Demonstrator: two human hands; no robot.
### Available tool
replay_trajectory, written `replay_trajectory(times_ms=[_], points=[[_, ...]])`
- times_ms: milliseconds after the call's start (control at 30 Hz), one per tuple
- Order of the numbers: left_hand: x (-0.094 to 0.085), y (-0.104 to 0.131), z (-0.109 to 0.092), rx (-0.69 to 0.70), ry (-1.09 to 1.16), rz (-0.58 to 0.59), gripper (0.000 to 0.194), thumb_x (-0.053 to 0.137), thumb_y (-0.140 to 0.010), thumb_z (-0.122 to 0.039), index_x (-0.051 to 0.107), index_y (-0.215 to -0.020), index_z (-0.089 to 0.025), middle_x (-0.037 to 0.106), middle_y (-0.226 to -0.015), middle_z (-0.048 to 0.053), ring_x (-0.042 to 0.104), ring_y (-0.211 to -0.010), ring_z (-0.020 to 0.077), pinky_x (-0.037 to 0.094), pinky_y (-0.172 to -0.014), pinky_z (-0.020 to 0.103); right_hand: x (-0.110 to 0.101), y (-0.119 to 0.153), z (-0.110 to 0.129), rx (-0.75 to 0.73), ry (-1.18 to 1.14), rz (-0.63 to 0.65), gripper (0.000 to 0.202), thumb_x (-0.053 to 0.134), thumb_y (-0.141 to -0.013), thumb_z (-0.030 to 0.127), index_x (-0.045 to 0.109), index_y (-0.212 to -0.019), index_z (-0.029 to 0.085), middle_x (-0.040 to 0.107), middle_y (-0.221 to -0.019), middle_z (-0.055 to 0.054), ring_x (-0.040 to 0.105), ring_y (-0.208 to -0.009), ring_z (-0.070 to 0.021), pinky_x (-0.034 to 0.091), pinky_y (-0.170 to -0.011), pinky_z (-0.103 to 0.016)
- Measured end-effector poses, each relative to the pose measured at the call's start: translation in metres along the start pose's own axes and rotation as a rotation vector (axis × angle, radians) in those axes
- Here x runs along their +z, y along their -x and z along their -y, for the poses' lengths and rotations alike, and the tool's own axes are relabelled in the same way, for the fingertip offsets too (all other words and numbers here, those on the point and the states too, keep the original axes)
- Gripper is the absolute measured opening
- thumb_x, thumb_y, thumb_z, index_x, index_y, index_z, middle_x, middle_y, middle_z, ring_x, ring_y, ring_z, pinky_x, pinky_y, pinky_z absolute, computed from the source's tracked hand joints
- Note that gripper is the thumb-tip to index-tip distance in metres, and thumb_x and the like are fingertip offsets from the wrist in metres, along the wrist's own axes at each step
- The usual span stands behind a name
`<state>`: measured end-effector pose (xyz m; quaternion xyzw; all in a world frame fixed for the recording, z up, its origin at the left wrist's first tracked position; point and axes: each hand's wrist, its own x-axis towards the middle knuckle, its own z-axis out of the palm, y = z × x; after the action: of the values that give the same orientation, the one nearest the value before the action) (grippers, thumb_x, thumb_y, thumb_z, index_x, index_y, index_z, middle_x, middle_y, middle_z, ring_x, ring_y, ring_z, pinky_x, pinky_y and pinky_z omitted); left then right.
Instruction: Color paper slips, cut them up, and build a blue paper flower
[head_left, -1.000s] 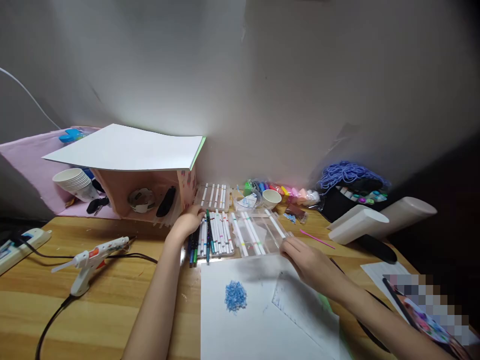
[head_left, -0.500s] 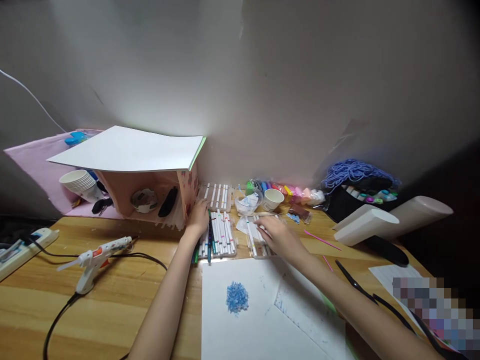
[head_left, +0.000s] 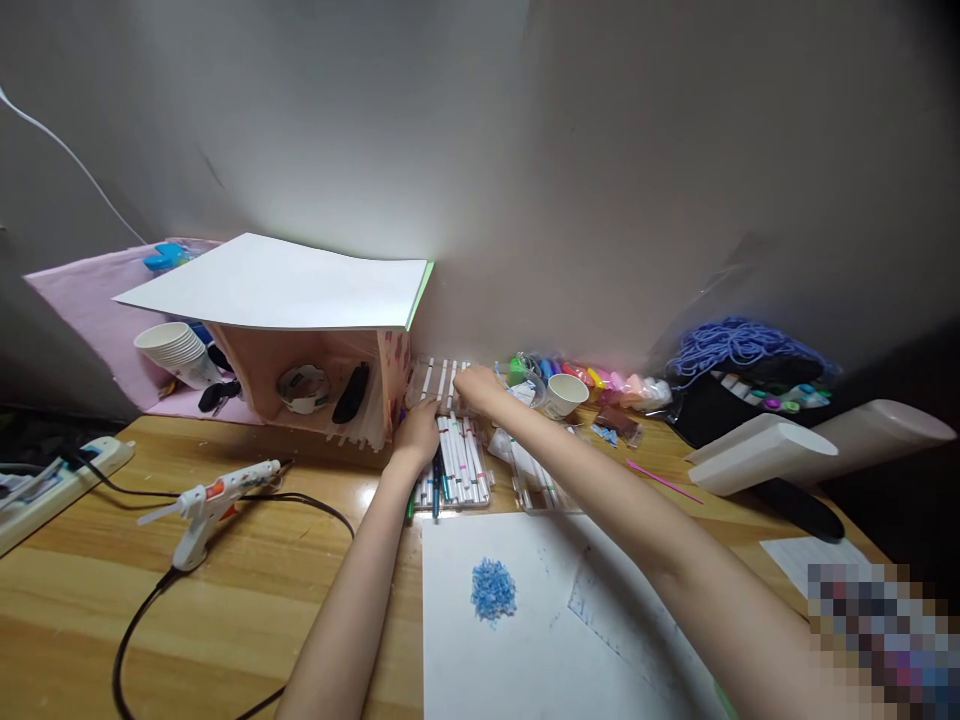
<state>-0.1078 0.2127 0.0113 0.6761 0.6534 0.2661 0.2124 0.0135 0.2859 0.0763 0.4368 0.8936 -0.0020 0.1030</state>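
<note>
My left hand (head_left: 417,436) rests at the left side of the clear case of white markers (head_left: 463,465), near its back edge; its fingers are largely hidden. Beyond it, my right hand (head_left: 480,388) reaches across, fingers bent and closed at the right side of a second clear case (head_left: 437,380) with several white markers. What those fingers hold, if anything, I cannot make out. Under my right forearm, a third clear case (head_left: 531,484) with markers is partly covered. In front lies a white sheet (head_left: 457,670) with a pile of small blue pieces (head_left: 493,590) on it.
A pink box (head_left: 401,375) with a white board (head_left: 285,285) on top stands left. The glue gun (head_left: 217,505) and its cable lie front left. A paper cup (head_left: 566,397), colourful clay packs (head_left: 619,385), blue yarn (head_left: 750,350) and white rolls (head_left: 765,455) are right.
My right hand has moved left and away from me, from the right-hand marker case to the back one. My left hand stays by the marker cases. The view has shifted slightly.
</note>
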Motion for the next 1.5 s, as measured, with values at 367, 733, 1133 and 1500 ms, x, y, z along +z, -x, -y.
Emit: replay_trajectory(times_ms=[367,733,1133,1500], points=[[-0.002,-0.002,-0.005,-0.097,0.309,-0.087,0.043,0.045,-0.079,-0.003,0.059,-0.117,-0.016,0.052,-0.135,0.011,0.044,-0.129,0.0215,0.032,-0.109,0.036,-0.003,-0.004,-0.006,-0.036,-0.060,0.020,0.032,0.056,-0.090,0.032,0.055,-0.118,0.016,0.058,-0.118,-0.008,0.061,-0.099,-0.0205,0.053,-0.083,-0.042],[-0.017,0.032,-0.081,-0.050,0.788,0.251,0.035,0.047,-0.089,-0.038,0.064,-0.088,-0.008,0.069,-0.081,0.011,0.065,-0.073,0.0152,0.052,-0.071,0.027,0.015,0.140,0.015,-0.041,-0.373,-0.487,0.019,0.044,-0.093,0.020,0.060,-0.102,0.016,0.067,-0.106,-0.011,0.059,-0.103,-0.0203,0.045,-0.087,-0.032],[0.034,0.163,-0.164,0.537,-0.013,0.322,0.029,0.038,-0.095,-0.035,0.055,-0.081,-0.017,0.060,-0.082,0.008,0.052,-0.075,0.0201,0.035,-0.064,0.029,0.056,0.303,-0.013,0.207,-1.823,-0.287,0.023,0.056,-0.082,0.041,0.048,-0.084,0.019,0.026,-0.048,0.012,0.014,-0.040,-0.0043,0.009,-0.040,-0.019],[0.039,0.232,-0.174,-0.232,0.970,1.355,0.040,0.054,-0.083,-0.049,0.042,-0.064,-0.016,0.034,-0.057,-0.006,0.028,-0.052,0.0066,0.022,-0.052,0.022,0.094,0.391,0.012,-0.059,-1.919,0.058,0.030,0.057,-0.083,0.041,0.059,-0.104,0.019,0.031,-0.050,0.009,0.024,-0.041,-0.0064,0.018,-0.041,-0.021]])
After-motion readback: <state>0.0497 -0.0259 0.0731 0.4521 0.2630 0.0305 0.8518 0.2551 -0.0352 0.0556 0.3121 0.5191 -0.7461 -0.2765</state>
